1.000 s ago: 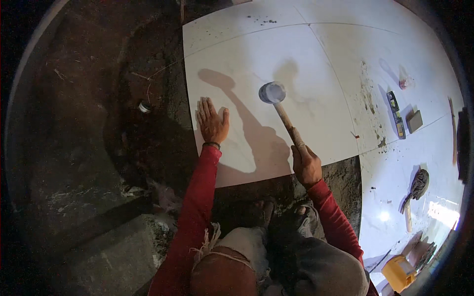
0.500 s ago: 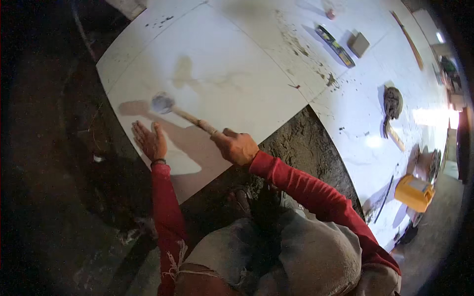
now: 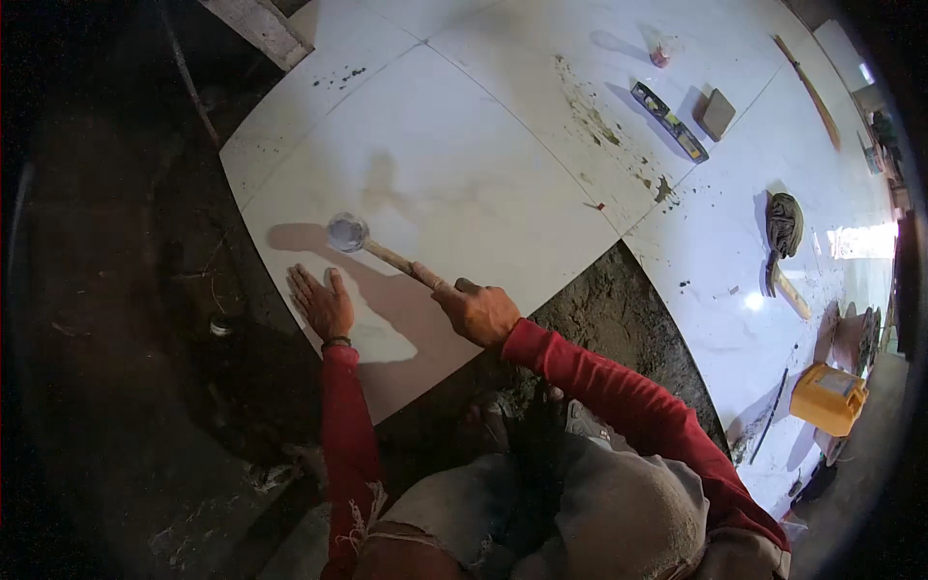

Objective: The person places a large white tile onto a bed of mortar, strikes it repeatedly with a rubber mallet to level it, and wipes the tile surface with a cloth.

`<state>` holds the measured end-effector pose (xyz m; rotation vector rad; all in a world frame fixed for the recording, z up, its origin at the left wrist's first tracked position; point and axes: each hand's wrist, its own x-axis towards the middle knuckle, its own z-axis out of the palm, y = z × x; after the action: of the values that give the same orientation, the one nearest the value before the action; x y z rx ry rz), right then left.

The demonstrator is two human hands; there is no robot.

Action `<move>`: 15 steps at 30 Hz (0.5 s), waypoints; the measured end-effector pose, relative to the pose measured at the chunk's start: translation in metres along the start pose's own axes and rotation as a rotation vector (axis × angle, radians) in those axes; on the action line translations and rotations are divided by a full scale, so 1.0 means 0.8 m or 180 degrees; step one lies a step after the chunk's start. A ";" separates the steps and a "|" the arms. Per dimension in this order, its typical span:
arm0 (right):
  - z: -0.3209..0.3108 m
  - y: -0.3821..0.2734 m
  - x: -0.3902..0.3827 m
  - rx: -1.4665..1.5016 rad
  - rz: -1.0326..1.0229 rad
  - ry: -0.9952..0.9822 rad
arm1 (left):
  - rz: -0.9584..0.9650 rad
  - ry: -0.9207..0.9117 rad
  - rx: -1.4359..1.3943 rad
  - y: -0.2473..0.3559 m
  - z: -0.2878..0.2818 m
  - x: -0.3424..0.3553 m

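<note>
My right hand [image 3: 480,312] is wrapped round the wooden handle of a mallet [image 3: 401,265] with a pale, round head. The head is over a large white floor tile [image 3: 503,227]; whether it touches the surface I cannot tell. My left hand [image 3: 324,304] rests flat near the tile's left edge, fingers stretched out, just below the mallet head. A shadow of the mallet and my arm falls across the tile. Under the tile's near right corner, wet grey mortar [image 3: 633,324] shows beside the neighbouring tiles.
On the tiles to the right lie a spirit level [image 3: 669,122], a small grey block [image 3: 716,115], a hammer [image 3: 792,292] beside a dark cloth bundle [image 3: 784,224], and a yellow jerrycan [image 3: 827,398]. A wooden plank [image 3: 259,31] sits at the far left. Dark rough ground [image 3: 145,319] borders the tile.
The whole view has shifted, so everything sits slightly lower and farther right. Both hands keep the same places relative to the tile, the mallet still in my right hand.
</note>
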<state>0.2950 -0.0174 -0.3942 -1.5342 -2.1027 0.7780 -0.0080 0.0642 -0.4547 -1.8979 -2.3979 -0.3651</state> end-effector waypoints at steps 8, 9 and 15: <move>-0.001 0.022 0.010 0.0164 0.0078 0.0061 | -0.0183 -0.0136 0.0074 0.010 -0.007 0.007; 0.002 0.020 0.009 0.0163 -0.0006 0.0224 | -0.0142 -0.0128 0.0078 0.006 -0.006 0.007; 0.006 0.047 0.021 0.0010 -0.0058 0.0518 | -0.0127 -0.0044 0.0015 0.010 0.000 0.010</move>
<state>0.3143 0.0063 -0.4224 -1.5207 -1.9931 0.6273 -0.0017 0.0733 -0.4521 -1.8591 -2.4465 -0.3494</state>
